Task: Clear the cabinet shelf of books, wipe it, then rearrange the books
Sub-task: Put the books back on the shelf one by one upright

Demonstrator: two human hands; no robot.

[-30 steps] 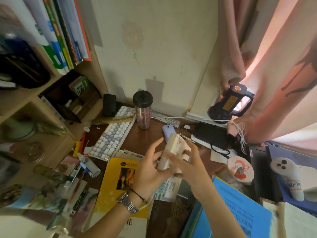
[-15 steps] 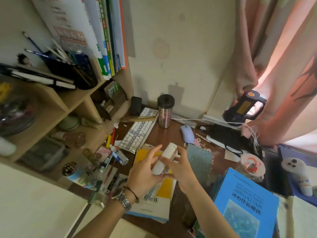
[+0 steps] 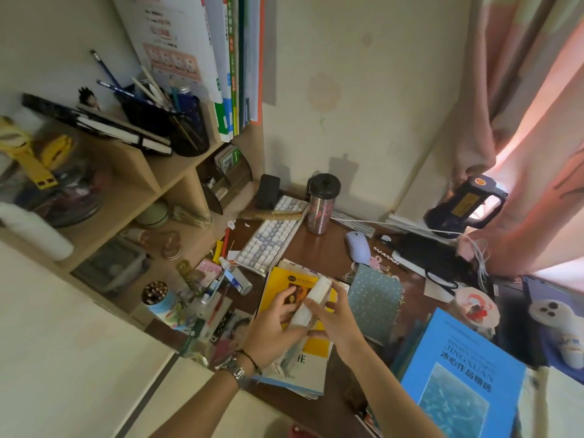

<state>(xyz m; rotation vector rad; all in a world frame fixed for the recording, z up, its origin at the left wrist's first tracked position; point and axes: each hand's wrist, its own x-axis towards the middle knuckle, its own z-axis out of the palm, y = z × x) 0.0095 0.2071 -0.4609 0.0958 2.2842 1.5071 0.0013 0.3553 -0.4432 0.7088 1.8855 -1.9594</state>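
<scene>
Hands (image 3: 278, 324) around rounded white pack (image 3: 311, 300).

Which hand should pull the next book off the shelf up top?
Probably the left hand. It is nearer the upright row of books on the wooden cabinet shelf, on the left. Both it and the right hand hold the white wipes pack.

Tumbler (image 3: 321, 203) stands between keyboard (image 3: 271, 236) and mouse (image 3: 358, 247).
</scene>
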